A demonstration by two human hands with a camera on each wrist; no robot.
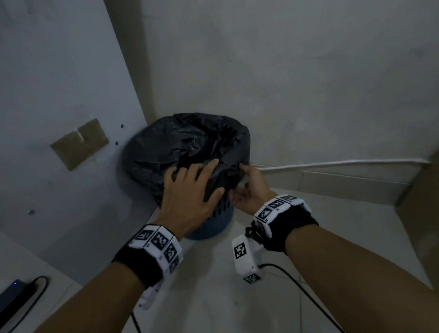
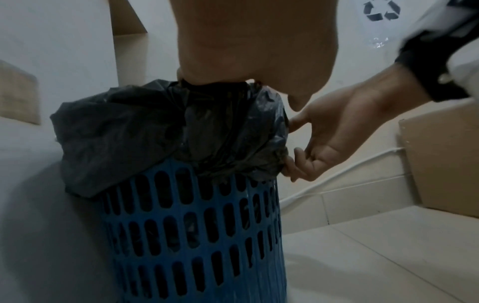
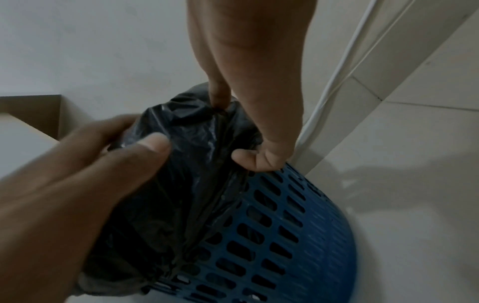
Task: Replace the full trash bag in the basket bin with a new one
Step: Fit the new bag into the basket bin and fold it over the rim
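Note:
A blue slotted basket bin [image 1: 223,212] [image 2: 194,235] [image 3: 285,225] stands on the floor in a corner. A black trash bag [image 1: 187,140] [image 2: 129,133] [image 3: 186,164] lines it, with its edge folded down over the rim. My left hand [image 1: 189,187] [image 3: 77,184] grips the bag at the near rim, fingers over the top and thumb [image 3: 153,143] on the outside. My right hand [image 1: 249,187] [image 2: 337,133] [image 3: 249,71] pinches the folded edge at the right side of the rim. What the bag holds is hidden.
A grey panel with a brown tape patch [image 1: 79,144] stands close on the left, the wall right behind. A cardboard box [image 1: 429,207] [image 2: 440,160] stands to the right. A white cable [image 1: 339,164] runs along the wall base. A black device [image 1: 10,298] lies lower left.

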